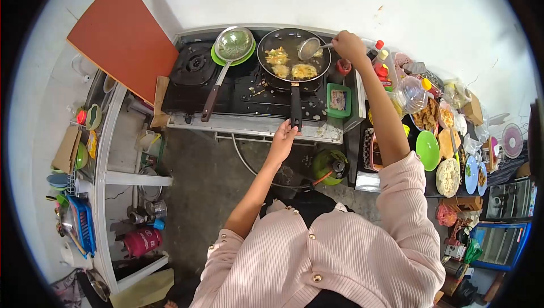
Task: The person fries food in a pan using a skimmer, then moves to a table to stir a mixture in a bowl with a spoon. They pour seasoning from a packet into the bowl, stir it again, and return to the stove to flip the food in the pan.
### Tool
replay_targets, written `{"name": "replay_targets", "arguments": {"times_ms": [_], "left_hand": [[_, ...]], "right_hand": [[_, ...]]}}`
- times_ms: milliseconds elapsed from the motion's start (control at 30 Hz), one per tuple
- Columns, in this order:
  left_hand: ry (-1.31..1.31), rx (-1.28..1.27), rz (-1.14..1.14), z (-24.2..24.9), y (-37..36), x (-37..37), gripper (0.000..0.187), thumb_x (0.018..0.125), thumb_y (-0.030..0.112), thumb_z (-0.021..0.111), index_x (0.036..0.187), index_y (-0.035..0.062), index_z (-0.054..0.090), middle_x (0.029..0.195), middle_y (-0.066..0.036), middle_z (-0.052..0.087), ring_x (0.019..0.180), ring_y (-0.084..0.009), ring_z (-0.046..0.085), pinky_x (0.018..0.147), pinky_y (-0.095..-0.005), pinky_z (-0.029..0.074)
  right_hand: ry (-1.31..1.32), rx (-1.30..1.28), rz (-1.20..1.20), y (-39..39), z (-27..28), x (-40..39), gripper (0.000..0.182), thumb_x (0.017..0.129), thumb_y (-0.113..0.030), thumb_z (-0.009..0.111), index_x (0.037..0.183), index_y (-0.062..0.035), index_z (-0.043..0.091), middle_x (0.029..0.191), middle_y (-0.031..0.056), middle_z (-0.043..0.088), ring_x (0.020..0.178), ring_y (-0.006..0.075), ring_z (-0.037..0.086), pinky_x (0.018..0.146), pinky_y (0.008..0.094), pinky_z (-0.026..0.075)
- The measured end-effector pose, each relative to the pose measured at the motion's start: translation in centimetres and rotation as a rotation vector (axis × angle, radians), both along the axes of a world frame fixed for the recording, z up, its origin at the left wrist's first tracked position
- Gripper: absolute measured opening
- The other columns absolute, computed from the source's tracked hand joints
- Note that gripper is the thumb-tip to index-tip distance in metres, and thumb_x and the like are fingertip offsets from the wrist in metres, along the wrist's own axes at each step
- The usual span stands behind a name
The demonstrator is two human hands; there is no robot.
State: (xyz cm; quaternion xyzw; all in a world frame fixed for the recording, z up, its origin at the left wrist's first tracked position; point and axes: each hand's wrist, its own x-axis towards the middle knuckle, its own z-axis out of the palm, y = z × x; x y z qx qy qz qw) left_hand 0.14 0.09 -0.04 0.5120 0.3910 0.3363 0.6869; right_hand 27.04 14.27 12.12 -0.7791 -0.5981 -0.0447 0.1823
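Note:
My left hand (283,141) is closed on the end of the black handle of a frying pan (262,65), which sits on the stove (238,99). Several vegetable fritters (304,71) lie in the oil inside the pan. With fingers wrapped round its handle, my right hand (349,46) holds a ladle (309,49), its bowl over the right part of the pan. One more fritter is partly hidden by the ladle. Left of the pan, a wire strainer (233,45) with a dark wooden handle rests on a green plate (249,59).
A green tray (339,110) holds a small packet at the stove's right. Bottles (381,61), a plate of fried food (425,116) and a green bowl (427,150) crowd the right counter. Below stands a green gas cylinder (322,166). An orange-brown board (122,36) leans at the left.

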Motion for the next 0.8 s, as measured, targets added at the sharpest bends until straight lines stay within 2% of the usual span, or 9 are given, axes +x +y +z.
{"name": "replay_targets", "arguments": {"times_ms": [167,400,500,600,800], "left_hand": [[0.007,0.006,-0.006,-0.3,0.1,0.1,0.036,0.089,0.025,0.047,0.118,0.0041,0.043,0.107,-0.004,0.057,0.093,-0.0123,0.054,0.081,-0.0271,0.038],[0.02,0.025,-0.01,0.2,0.0,0.0,0.036,0.09,0.025,0.046,0.118,0.0037,0.042,0.107,-0.003,0.057,0.093,-0.0124,0.054,0.08,-0.0273,0.037],[0.007,0.027,-0.01,-0.1,0.1,0.0,0.035,0.09,0.026,0.046,0.118,0.0043,0.042,0.107,-0.003,0.057,0.092,-0.0118,0.053,0.08,-0.0269,0.037],[-0.004,0.004,-0.017,0.0,0.1,0.0,0.034,0.09,0.025,0.046,0.117,0.0055,0.043,0.107,-0.002,0.057,0.092,-0.0109,0.053,0.08,-0.0261,0.037],[0.016,0.003,-0.012,-0.1,0.1,0.0,0.035,0.09,0.026,0.046,0.118,0.0066,0.043,0.107,-0.002,0.057,0.092,-0.0105,0.053,0.08,-0.0255,0.036]], "right_hand": [[-0.062,-0.043,0.017,-0.2,0.6,-1.9,0.02,0.072,-0.022,0.054,0.08,-0.0086,0.067,0.076,0.017,0.063,0.073,0.0328,0.061,0.068,0.0414,0.048],[0.107,-0.166,0.094,1.4,0.1,-1.1,0.022,0.07,-0.024,0.057,0.082,-0.0093,0.068,0.074,0.0164,0.063,0.073,0.0313,0.061,0.068,0.0383,0.048],[0.202,-0.079,0.136,1.9,-2.1,-0.4,0.022,0.071,-0.024,0.056,0.082,-0.0087,0.068,0.066,0.0156,0.062,0.064,0.0287,0.061,0.063,0.0369,0.048],[0.303,-0.225,0.059,1.6,-2.4,-0.5,0.026,0.068,-0.026,0.055,0.085,-0.012,0.067,0.082,0.0161,0.063,0.08,0.0337,0.06,0.072,0.0395,0.048],[0.424,-0.14,-0.013,0.8,-3.2,-0.5,0.026,0.069,-0.028,0.056,0.086,-0.0129,0.068,0.081,0.0153,0.064,0.08,0.0325,0.061,0.072,0.038,0.048]]}}
